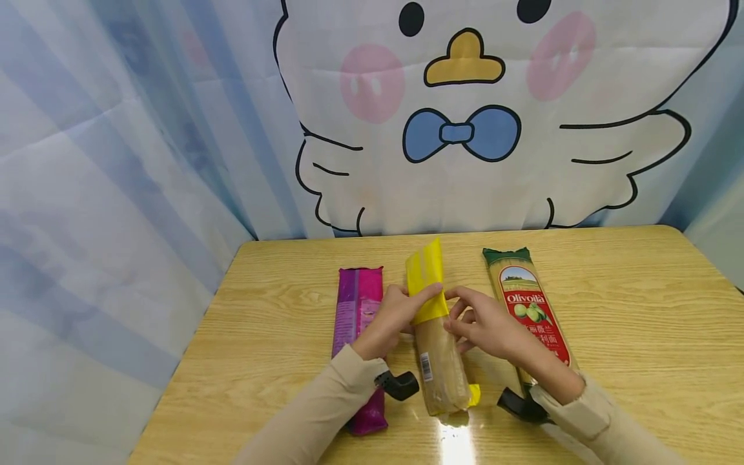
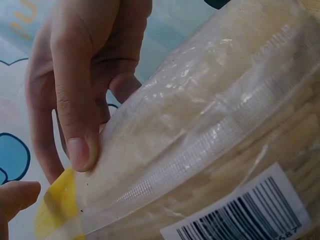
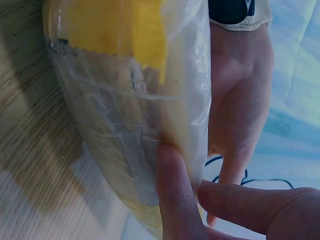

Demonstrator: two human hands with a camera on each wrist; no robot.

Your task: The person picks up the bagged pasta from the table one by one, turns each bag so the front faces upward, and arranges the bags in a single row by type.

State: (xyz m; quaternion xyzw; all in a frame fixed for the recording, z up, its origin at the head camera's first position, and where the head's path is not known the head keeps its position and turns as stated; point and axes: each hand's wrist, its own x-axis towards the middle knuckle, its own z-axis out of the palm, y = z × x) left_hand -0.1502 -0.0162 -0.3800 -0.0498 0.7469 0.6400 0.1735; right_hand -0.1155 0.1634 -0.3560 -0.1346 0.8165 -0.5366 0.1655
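Note:
A long clear pack of pale dried noodles (image 1: 442, 361) with yellow ends stands tilted over the table between both hands. My left hand (image 1: 401, 310) grips it by the upper yellow section, thumb across the front and the other fingers hidden behind. On the opposite side my right hand (image 1: 482, 323) pinches the pack's edge just below the yellow band. The right thumb (image 3: 175, 185) presses on the clear film in the right wrist view. A barcode label (image 2: 240, 210) shows large in the left wrist view, where the left thumb (image 2: 17, 200) appears at the lower left.
A purple and pink pack (image 1: 349, 310) lies left of the hands, partly under the left forearm. To the right lies a green-topped spaghetti pack (image 1: 535, 310) with a red label, partly covered by the right forearm. A cartoon-printed curtain (image 1: 453, 187) hangs behind the wooden table (image 1: 639, 323).

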